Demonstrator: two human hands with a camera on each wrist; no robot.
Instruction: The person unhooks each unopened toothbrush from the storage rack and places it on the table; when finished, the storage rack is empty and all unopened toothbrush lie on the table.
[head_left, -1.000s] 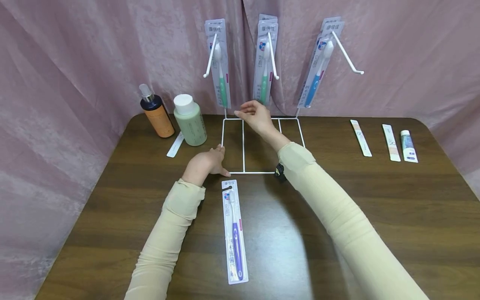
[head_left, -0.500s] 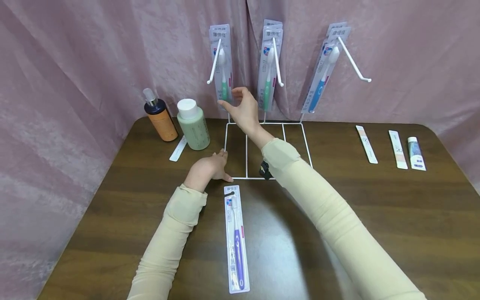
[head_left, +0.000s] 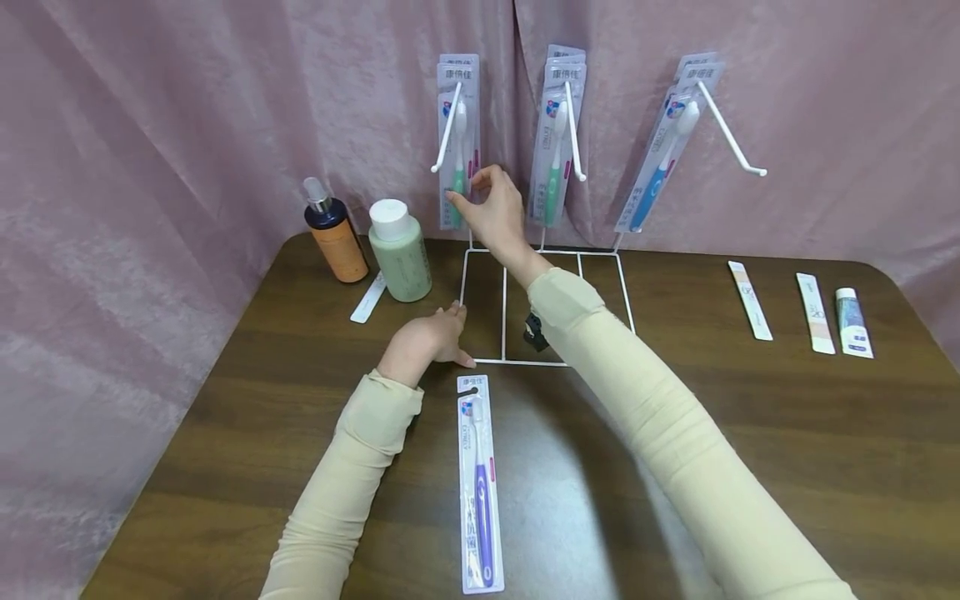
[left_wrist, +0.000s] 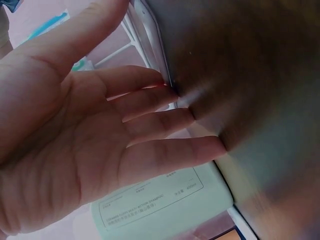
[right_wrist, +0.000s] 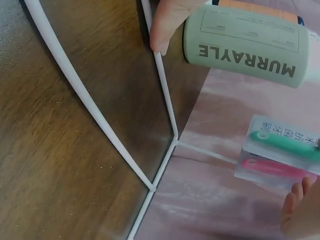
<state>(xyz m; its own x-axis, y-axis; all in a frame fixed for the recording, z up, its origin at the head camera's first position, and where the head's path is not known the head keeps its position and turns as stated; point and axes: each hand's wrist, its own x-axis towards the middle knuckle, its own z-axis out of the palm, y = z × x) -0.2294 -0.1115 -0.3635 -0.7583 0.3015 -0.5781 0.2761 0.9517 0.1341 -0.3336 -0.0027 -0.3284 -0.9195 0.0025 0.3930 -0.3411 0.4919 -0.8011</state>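
Note:
My left hand [head_left: 435, 340] rests at the left side of a white wire rack [head_left: 540, 363], thumb near its front corner. In the left wrist view its fingers [left_wrist: 160, 156] reach down straight to the wooden table. My right hand [head_left: 498, 215] is raised at the left hanging toothbrush pack [head_left: 459, 142], thumb over the pack's lower front and fingers by its right edge. The right wrist view shows a green-handled toothbrush [right_wrist: 285, 145] in front of a pink-handled toothbrush [right_wrist: 272, 167], fingertips close below. A packaged purple toothbrush [head_left: 482, 500] lies on the table.
More toothbrush packs hang on the middle hook [head_left: 574, 133] and the right hook [head_left: 731, 129]. A green bottle [head_left: 401, 258] and an orange spray bottle [head_left: 337, 246] stand left. Flat white packets [head_left: 750, 300] and a small tube [head_left: 853, 325] lie right. A pink curtain [head_left: 225, 125] hangs behind.
My right hand has moved from near the middle pack up and left to the left pack. My left hand has stayed by the rack. The head view has shifted slightly.

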